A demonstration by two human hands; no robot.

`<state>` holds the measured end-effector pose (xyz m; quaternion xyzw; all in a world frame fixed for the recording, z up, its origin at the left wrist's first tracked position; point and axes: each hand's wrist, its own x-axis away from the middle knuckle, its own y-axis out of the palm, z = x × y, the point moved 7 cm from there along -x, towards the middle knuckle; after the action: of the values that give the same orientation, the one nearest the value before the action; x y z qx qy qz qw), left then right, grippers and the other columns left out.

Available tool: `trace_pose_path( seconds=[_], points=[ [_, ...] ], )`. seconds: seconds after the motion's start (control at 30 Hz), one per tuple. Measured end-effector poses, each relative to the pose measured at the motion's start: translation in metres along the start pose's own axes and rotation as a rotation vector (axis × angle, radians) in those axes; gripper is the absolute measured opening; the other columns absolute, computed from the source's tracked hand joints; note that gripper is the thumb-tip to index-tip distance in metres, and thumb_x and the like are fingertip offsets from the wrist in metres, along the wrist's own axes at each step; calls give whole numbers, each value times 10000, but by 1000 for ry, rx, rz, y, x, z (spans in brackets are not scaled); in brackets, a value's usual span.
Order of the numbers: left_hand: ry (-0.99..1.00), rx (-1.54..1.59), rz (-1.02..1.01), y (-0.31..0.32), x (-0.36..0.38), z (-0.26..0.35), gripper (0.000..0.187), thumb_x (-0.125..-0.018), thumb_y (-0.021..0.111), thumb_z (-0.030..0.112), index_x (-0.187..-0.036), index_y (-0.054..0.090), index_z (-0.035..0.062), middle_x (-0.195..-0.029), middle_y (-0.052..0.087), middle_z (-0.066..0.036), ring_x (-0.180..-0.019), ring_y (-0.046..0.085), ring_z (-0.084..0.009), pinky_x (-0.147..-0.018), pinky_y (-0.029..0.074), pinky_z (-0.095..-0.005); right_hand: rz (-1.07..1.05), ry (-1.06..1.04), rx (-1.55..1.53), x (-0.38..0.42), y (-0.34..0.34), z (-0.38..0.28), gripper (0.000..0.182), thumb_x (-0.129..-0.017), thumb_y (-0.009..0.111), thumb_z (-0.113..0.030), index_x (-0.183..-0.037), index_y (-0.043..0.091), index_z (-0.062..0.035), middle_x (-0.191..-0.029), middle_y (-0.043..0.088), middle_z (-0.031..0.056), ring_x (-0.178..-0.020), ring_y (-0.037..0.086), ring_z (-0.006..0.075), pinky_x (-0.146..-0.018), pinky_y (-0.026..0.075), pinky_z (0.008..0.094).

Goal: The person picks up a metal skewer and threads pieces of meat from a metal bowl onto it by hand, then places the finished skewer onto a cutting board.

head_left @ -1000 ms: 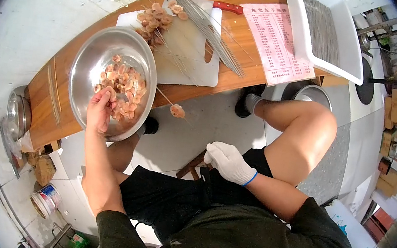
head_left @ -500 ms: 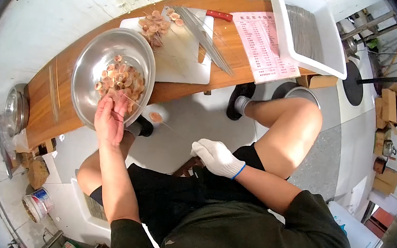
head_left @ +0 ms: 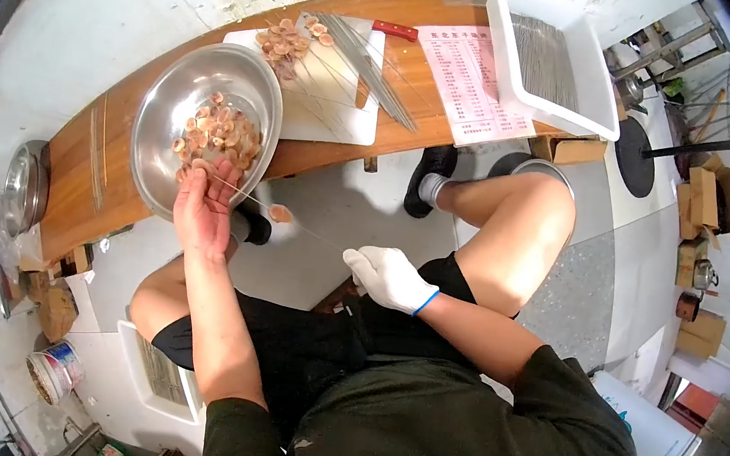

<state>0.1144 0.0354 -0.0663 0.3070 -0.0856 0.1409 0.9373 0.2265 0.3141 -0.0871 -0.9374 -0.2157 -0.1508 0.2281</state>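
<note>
My bare left hand [head_left: 203, 213], palm up over the near rim of a steel bowl [head_left: 158, 130], has its fingers closed on a round pinkish-brown food slice at the far end of a thin metal skewer [head_left: 242, 192]. Many similar slices [head_left: 222, 133] lie in the bowl. A white knit glove with a blue cuff covers my right hand [head_left: 391, 277], closed around the skewer's other end above my lap. One slice [head_left: 280, 213] sits partway along the skewer, between the hands. Exactly how the fingers grip the held slice is partly hidden.
On the wooden table [head_left: 300, 161], a white cutting board [head_left: 332, 124] carries more slices, loose skewers [head_left: 366, 69] and a red-handled knife [head_left: 396, 29]. A pink printed sheet [head_left: 469, 86] lies beside a white bin of skewers [head_left: 610, 126]. Stacked steel bowls [head_left: 28, 191] stand at the left.
The view has shifted slightly. My left fingers now hold a slice at the skewer's end, a little nearer the bowl's edge; my right hand keeps its grip.
</note>
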Motion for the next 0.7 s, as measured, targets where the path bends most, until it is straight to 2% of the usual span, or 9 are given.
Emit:
trace_pose_path(
  seconds=[0.4,0.7],
  points=[
    [12,-13,83,-7,-5,-5,166,-980,539,149,-1055,597,12,-1096,643,-178,-1025,644,-290,-927,537,-438,9,35,-5,-1,0,3,542,-997,391,-424,-713,595,-10,-698,612,197,-723,604,403,-706,465,464],
    [38,-43,135,-1,-3,-6,158,-976,553,158,-1027,601,16,-1067,656,-165,-1007,653,-284,-914,545,-430,11,54,17,-3,2,9,534,-997,392,-419,-734,591,1,-744,608,245,-782,584,459,-721,456,494]
  ],
)
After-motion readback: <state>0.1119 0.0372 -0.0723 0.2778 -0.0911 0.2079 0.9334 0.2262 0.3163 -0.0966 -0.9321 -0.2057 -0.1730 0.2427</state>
